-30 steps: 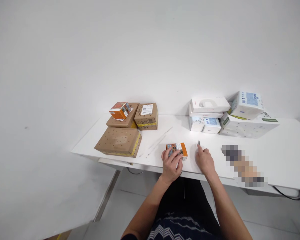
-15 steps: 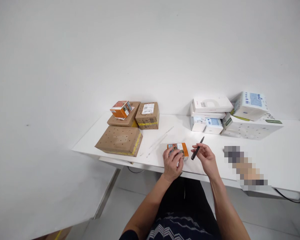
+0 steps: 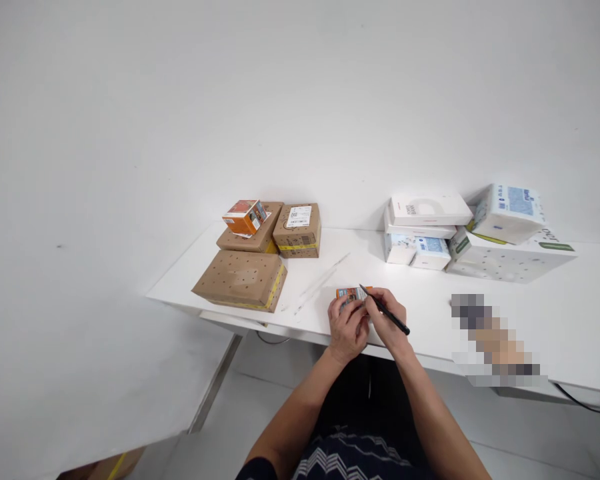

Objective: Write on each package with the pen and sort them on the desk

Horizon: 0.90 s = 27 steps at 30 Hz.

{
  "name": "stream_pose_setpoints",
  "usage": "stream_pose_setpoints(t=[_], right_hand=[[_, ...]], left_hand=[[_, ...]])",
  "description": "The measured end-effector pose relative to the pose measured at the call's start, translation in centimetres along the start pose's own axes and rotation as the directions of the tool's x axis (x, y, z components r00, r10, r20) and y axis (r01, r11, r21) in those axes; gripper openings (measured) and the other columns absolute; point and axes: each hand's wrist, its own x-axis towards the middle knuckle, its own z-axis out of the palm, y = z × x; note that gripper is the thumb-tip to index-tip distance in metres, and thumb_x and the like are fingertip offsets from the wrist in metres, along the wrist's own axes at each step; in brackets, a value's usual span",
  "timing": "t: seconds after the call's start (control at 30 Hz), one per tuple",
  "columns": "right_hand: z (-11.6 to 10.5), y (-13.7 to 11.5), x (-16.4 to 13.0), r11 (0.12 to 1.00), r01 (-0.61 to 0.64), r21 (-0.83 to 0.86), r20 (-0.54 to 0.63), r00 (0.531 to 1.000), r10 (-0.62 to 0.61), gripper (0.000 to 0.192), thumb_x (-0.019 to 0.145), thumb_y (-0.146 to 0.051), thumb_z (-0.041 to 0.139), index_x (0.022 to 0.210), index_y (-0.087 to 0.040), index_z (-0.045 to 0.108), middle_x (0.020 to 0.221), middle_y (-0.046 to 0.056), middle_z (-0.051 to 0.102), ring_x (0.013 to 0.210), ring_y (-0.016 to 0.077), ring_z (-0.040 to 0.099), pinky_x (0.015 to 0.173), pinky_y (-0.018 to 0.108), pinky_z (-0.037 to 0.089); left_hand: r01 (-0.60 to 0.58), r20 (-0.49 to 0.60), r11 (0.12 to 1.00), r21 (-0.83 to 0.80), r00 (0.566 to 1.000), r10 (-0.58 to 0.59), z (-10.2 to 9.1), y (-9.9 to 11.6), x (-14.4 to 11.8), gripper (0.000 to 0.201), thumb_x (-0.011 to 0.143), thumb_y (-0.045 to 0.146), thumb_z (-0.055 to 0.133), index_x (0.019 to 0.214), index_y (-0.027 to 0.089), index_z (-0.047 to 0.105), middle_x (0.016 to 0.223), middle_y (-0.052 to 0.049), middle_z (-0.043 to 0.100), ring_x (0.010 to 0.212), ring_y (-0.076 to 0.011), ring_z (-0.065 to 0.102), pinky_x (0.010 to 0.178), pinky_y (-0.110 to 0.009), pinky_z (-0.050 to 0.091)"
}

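Note:
A small orange and blue printed box rests on the white table near its front edge. My left hand is closed over its near side, fingers curled across the top. In my right hand is a black pen, slanted with one end over the box and the other pointing back toward my wrist. The fingers of both hands are side by side, and they cover much of the box.
Brown cardboard boxes stand at the left, with another orange box on top. Toward the right are stacked white power bank boxes, tissue packs and a large white box. A blurred-out patch covers the right front.
My right hand has moved left to the box, and the pen in it has turned so that it now leans the other way. My left hand stays on the box.

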Motion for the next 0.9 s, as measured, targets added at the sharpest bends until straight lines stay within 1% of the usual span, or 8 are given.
stream_pose_setpoints(t=[0.1,0.2,0.3,0.53,0.7,0.77,0.83,0.9], right_hand=[[-0.1,-0.4,0.0,0.998,0.028,-0.053,-0.027,0.999,-0.03,0.019,0.081,-0.04,0.053,0.078,-0.022,0.056,0.068,0.0,0.065,0.06,0.0158,0.059,0.061,0.028,0.049],[-0.1,-0.6,0.1,0.991,0.071,-0.113,-0.008,0.997,-0.072,0.019,0.082,-0.04,0.05,0.075,-0.022,0.053,0.063,-0.001,0.061,0.054,0.0147,0.056,0.056,0.027,0.047],[0.1,-0.6,0.2,0.983,0.091,-0.16,0.012,0.996,-0.09,0.018,0.083,-0.039,0.048,0.076,-0.022,0.052,0.063,-0.001,0.062,0.055,0.0149,0.057,0.057,0.026,0.046],[0.2,-0.6,0.5,0.979,0.088,-0.182,0.045,0.996,-0.081,0.017,0.084,-0.036,0.046,0.078,-0.022,0.053,0.065,-0.001,0.062,0.056,0.0143,0.057,0.058,0.026,0.045],[0.1,-0.6,0.5,0.987,0.078,-0.139,0.051,0.996,-0.072,0.018,0.084,-0.038,0.049,0.076,-0.022,0.053,0.065,-0.001,0.062,0.057,0.0146,0.057,0.059,0.027,0.046],[0.0,-0.1,0.4,0.995,0.044,-0.084,0.015,0.999,-0.043,0.021,0.085,-0.041,0.049,0.078,-0.022,0.054,0.066,0.0,0.062,0.058,0.0151,0.057,0.06,0.028,0.047],[-0.5,0.8,0.6,0.998,0.026,-0.063,-0.066,0.997,-0.031,0.024,0.087,-0.043,0.048,0.087,-0.021,0.057,0.073,0.002,0.065,0.063,0.0164,0.06,0.064,0.03,0.049],[-1.3,2.0,0.9,0.989,0.076,-0.13,-0.136,0.986,-0.093,0.028,0.089,-0.042,0.046,0.097,-0.02,0.06,0.086,0.005,0.067,0.074,0.0184,0.062,0.073,0.033,0.05]], left_hand=[[0.004,-0.002,1.0,0.006,1.0,-0.004,0.1,0.0,0.0,0.026,0.082,0.019,0.051,0.103,0.021,0.065,0.108,-0.007,0.068,0.119,-0.0265,0.051,0.103,-0.049,0.039],[0.003,0.004,1.0,0.002,1.0,-0.003,0.2,-0.1,-0.1,0.026,0.082,0.02,0.051,0.105,0.02,0.063,0.108,-0.008,0.068,0.117,-0.0257,0.053,0.104,-0.049,0.038],[0.005,0.004,1.0,-0.003,1.0,-0.005,0.2,-0.1,-0.1,0.025,0.083,0.022,0.051,0.106,0.018,0.062,0.109,-0.008,0.068,0.117,-0.0262,0.053,0.103,-0.049,0.039],[0.003,-0.012,1.0,-0.01,1.0,-0.004,0.1,-0.1,0.0,0.023,0.083,0.023,0.051,0.103,0.017,0.062,0.107,-0.009,0.068,0.117,-0.0277,0.052,0.101,-0.05,0.04],[0.003,-0.015,1.0,-0.011,1.0,-0.003,0.1,-0.1,0.0,0.023,0.082,0.021,0.051,0.103,0.018,0.062,0.107,-0.008,0.068,0.117,-0.0268,0.052,0.102,-0.049,0.039],[0.001,-0.026,1.0,-0.009,1.0,-0.001,0.1,-0.1,0.1,0.024,0.082,0.021,0.052,0.103,0.019,0.062,0.106,-0.008,0.069,0.117,-0.0263,0.052,0.102,-0.049,0.04],[0.001,-0.028,1.0,0.0,1.0,-0.001,0.1,-0.1,0.1,0.023,0.081,0.021,0.053,0.102,0.02,0.062,0.106,-0.007,0.069,0.116,-0.0261,0.052,0.101,-0.049,0.04],[0.0,-0.028,1.0,0.005,1.0,0.0,0.1,-0.1,0.1,0.022,0.081,0.021,0.054,0.101,0.02,0.063,0.105,-0.007,0.069,0.115,-0.026,0.053,0.101,-0.049,0.04]])
